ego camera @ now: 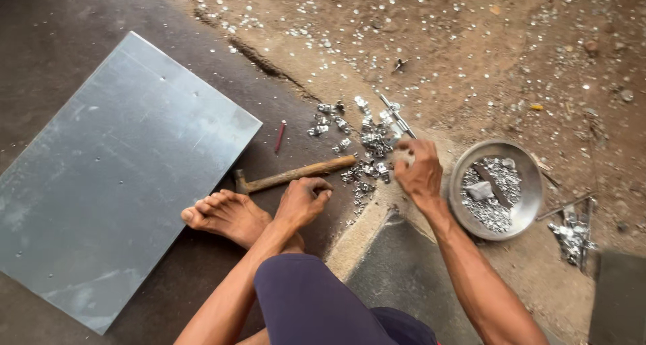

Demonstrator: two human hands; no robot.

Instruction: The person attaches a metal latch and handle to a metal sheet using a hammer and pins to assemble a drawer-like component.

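Two hands at work: both low over the ground, beside one bare foot (225,214).
Left hand (303,200): curled loosely into a narrow fist just in front of the foot; whether it pinches a small piece, I cannot tell.
Right hand (418,173): fingers bent down into the near edge of the metal clips (367,146); it seems to be picking at them, but a firm grip cannot be told.
Metal clips: small shiny bent pieces heaped on the ground between the hands and the dirt beyond, a few strays spread toward the left hand.
Hammer (293,175): wooden handle lying flat, head toward the foot, tip touching the heap; neither hand holds it.
Bowl (531,190): round metal dish just right of the right wrist, holding fine metal bits and a dark strip.
Metal sheet (114,177): large grey panel flat on the ground, well left of the foot.
Red pencil (280,136): lying between sheet and heap.
Risk, cuts: the pieces look sharp-edged, and bare fingers raking through them could be nicked.
Risk, foot: the hammer head lies near the bare toes; a careless lift or drop could strike them.
Risk, loss: pieces flicked outward would likely vanish among the scattered bits (377,56) in the dirt.
Risk, spill: the wrist sits close to the bowl rim, and a sideways sweep could tip it.
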